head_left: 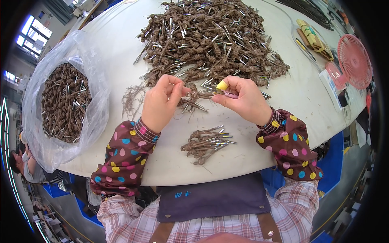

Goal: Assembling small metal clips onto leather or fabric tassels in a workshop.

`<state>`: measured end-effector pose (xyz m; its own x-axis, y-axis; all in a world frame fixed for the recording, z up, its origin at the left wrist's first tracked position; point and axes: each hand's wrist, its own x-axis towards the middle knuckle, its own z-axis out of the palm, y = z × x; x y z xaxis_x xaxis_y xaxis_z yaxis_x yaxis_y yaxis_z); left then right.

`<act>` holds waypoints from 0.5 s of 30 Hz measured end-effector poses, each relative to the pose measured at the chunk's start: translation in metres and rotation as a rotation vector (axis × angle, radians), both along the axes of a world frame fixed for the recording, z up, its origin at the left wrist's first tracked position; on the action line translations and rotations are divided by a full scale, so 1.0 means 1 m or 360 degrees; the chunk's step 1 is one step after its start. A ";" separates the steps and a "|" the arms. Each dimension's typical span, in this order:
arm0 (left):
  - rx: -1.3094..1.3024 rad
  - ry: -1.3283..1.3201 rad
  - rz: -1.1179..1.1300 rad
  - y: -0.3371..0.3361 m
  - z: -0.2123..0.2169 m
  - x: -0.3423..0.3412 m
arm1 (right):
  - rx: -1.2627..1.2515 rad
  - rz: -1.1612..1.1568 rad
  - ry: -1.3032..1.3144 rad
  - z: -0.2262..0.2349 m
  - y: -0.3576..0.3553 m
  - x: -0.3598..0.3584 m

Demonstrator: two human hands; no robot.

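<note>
The bag [97, 121] stands at nine o'clock, its bottom near the table's curved left edge; a strip of white table [115, 52] runs between it and the pile. Loose threads [133, 100] lie just beside the left hand [162, 101], whose thumb and fingers are drawn close together at the cord's left side; I cannot tell whether they clamp it.

The cord [194, 96] is mid-table between both hands, just below the pile [206, 40] at twelve o'clock. At six o'clock the bundle [200, 143] lies with table around it, short of the near edge. The right hand [243, 97] has its fingers clamped on a pink tool [231, 95], partly hidden. A wide stretch of table spreads toward four o'clock; the packet [315, 39] lies toward two, the fan [354, 60] beyond it near the right edge.

Counted: one bag, two hands, one worked cord, one pile, one bundle, one packet, one fan. Cords in bag, pile and bundle overlap too much to count.
</note>
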<state>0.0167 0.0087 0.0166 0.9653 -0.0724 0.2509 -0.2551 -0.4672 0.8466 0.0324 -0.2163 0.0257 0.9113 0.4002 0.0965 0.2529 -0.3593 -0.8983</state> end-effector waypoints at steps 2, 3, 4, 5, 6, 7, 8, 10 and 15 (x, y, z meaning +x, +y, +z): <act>0.0534 -0.0235 0.0096 0.016 0.005 0.011 | -0.0026 0.0086 0.0102 0.002 -0.007 0.001; 0.1069 -0.0469 0.0210 0.021 0.005 0.014 | -0.0027 0.0075 0.0104 0.002 -0.008 0.001; 0.1077 -0.0465 0.0209 0.022 0.006 0.013 | -0.0078 0.0119 0.0079 0.001 -0.007 0.001; 0.1089 -0.0633 0.0082 0.023 0.010 0.012 | -0.0130 0.0164 0.0054 0.000 -0.007 0.002; 0.1098 -0.0800 -0.0047 0.023 0.014 0.011 | -0.0123 0.0165 0.0058 0.002 -0.005 0.001; 0.1095 -0.0798 -0.0055 0.019 0.016 0.008 | -0.0213 0.0179 0.0020 0.006 -0.004 0.000; 0.1006 -0.0637 -0.0273 0.011 0.018 0.004 | -0.0304 0.0194 -0.0018 0.007 -0.003 -0.002; 0.0914 -0.0473 -0.0488 0.003 0.017 -0.001 | -0.0301 0.0205 -0.0063 0.004 -0.002 -0.004; 0.0478 0.0421 -0.0609 0.000 0.017 -0.004 | -0.0297 0.0215 -0.0226 0.010 0.001 -0.006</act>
<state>0.0123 0.0086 0.0341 0.8833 -0.4614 -0.0824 -0.2506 -0.6135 0.7489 0.0265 -0.2151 0.0352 0.8310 0.5401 0.1328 0.4287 -0.4698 -0.7717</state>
